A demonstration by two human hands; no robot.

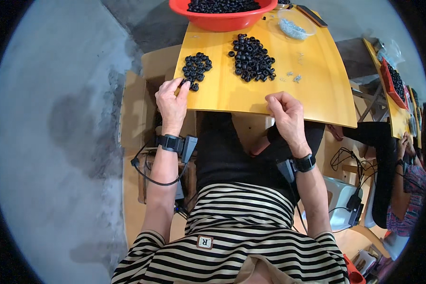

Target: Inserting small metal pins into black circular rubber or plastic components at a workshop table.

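Observation:
At the table's left edge my left hand [172, 105] has thumb and forefinger closed around a small black round part at the near end of a small pile of black round parts [194, 67]. Several of these parts show a hole in the middle. Over the table's front edge is my right hand [288, 113], its fingers curled and pinched together; whatever they hold is hidden. Beyond it a larger pile of the same black parts [252, 59] lies on the yellow table [324, 87]. Tiny shiny metal pieces [297, 78] are scattered to its right.
A red basin [217, 21] full of black parts stands at the far edge. Beside it are a clear bowl [293, 29] of small metal pieces and a dark flat phone-like object [312, 15]. A cardboard box [133, 109] sits left of the table. Another person [402, 184] works at the right.

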